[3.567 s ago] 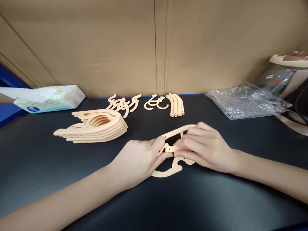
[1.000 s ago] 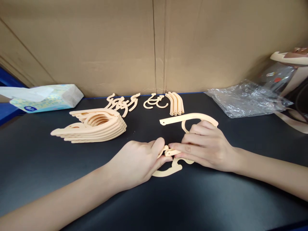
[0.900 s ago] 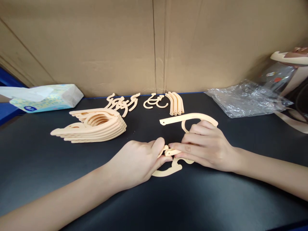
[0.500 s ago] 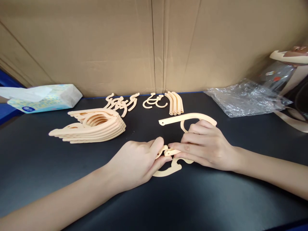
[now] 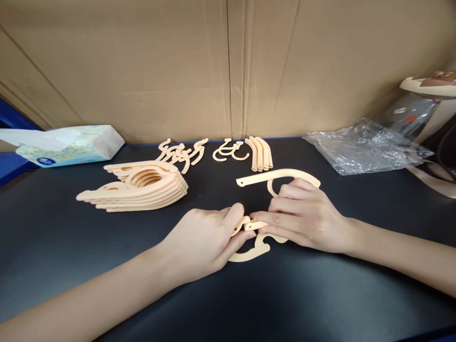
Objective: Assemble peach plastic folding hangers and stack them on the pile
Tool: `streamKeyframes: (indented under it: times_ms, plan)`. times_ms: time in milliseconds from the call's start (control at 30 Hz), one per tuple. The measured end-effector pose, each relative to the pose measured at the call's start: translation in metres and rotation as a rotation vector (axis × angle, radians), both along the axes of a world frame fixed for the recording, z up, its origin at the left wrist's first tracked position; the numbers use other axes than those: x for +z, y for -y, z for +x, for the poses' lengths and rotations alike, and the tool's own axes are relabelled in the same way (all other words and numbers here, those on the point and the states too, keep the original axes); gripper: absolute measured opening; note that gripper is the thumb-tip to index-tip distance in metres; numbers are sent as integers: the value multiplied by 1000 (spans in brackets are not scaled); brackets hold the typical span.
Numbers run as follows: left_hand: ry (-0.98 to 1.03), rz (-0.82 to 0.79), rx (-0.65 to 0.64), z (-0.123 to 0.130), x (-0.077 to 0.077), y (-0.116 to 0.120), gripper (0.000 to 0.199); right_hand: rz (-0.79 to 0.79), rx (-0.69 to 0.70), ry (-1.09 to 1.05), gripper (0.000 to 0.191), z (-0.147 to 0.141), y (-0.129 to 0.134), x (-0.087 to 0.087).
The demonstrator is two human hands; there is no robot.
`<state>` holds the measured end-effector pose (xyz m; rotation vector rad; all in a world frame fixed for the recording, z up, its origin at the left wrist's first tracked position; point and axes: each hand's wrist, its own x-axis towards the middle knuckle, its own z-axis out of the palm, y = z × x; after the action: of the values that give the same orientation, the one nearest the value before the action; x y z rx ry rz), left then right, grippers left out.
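My left hand (image 5: 203, 240) pinches a small cream plastic hanger piece (image 5: 238, 229) between thumb and fingers, most of it hidden. My right hand (image 5: 309, 213) has its fingers closed on a cream hanger arm (image 5: 257, 225), whose holed end meets the left piece. Just past the right knuckles lies a long curved hanger arm (image 5: 274, 175) with a hole at its left end, and part of a hook (image 5: 271, 187) shows beneath it. On the table under both hands is a notched hanger arm (image 5: 251, 254), partly covered.
A stack of folded hangers (image 5: 142, 197) sits at left on the black table (image 5: 228, 304). Behind it are loose notched pieces (image 5: 181, 154), a few hooks (image 5: 231, 149) and several curved arms (image 5: 261, 154). A tissue pack (image 5: 71, 145) and clear plastic bag (image 5: 366, 145) flank them before a cardboard wall (image 5: 160, 71).
The view has shifted slightly, so things appear a little farther right. Both hands keep the same grip, with the two piece ends still together.
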<state>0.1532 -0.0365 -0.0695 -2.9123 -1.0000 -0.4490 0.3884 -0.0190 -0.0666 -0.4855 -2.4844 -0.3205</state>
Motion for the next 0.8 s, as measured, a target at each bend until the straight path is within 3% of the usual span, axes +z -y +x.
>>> streamKeyframes:
  times_ms: [333, 800]
  plan:
    - [-11, 28, 3, 0, -1, 0, 32, 3, -1, -5, 26, 0, 2, 1]
    - [-242, 203, -5, 6, 10, 5, 36, -11, 26, -3, 26, 1, 1, -1]
